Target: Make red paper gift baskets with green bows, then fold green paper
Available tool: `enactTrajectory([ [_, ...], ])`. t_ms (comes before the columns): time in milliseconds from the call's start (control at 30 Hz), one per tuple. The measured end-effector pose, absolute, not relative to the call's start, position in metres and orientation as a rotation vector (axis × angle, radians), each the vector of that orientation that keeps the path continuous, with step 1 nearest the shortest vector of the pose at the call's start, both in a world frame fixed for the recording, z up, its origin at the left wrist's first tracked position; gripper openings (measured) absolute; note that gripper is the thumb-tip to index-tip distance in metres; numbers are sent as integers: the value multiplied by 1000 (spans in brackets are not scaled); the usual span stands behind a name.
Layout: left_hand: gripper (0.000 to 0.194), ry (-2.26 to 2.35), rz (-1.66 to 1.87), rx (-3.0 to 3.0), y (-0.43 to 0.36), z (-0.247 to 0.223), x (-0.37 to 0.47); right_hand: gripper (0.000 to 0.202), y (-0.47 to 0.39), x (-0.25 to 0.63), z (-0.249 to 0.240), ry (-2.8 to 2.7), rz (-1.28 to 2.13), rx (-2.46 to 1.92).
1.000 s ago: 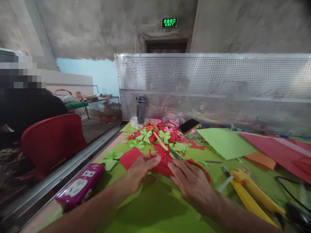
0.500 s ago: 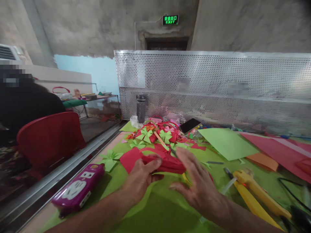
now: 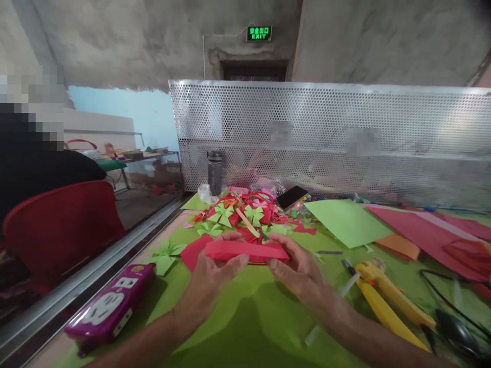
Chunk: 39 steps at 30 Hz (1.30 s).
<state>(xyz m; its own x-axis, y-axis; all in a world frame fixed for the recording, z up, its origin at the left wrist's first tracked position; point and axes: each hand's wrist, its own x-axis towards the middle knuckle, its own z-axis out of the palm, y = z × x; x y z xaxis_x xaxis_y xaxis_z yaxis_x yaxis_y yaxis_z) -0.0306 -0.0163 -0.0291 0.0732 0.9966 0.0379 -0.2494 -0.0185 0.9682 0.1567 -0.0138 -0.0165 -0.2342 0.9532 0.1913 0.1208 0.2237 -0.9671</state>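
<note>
Both left hand [image 3: 207, 280] and right hand [image 3: 304, 270] pinch red paper [image 3: 245, 250], seemingly shaping it; moving it needs even support.

A craft workshop — rough concrete wall [image 3: 153, 46] behind, green exit sign [image 3: 259, 33] at top centre, cut paper [image 3: 349, 222] and a glue gun [image 3: 395, 291] across the desk [image 3: 215, 327].

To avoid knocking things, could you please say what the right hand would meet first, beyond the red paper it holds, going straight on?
Beyond the folded red paper, the right hand would probably meet the dark, partly hidden tool first, close to its fingertips, though depth is unclear.
</note>
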Motion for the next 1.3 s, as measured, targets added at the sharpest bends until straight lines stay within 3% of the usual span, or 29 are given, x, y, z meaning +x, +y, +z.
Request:
enactTrajectory([
  [367,31,1152,1332,1510,-20,-18,-30,67,-16,156,-20,-1644,1000,-1061],
  [533,37,1079,1702,1994,-19,-15,-40,82,-11,161,-19,-1595,1015,-977],
  [767,36,968,1935,2495,-21,-4,-42,39,-10,167,-3,-1490,1137,-843],
  [967,48,892,1852,2605,-21,-6,-44,38,-12,168,3,-1573,1174,-934],
  [1300,42,839,1779,2626,-23,-6,-43,35,-9,166,2,-1525,1375,-905],
])
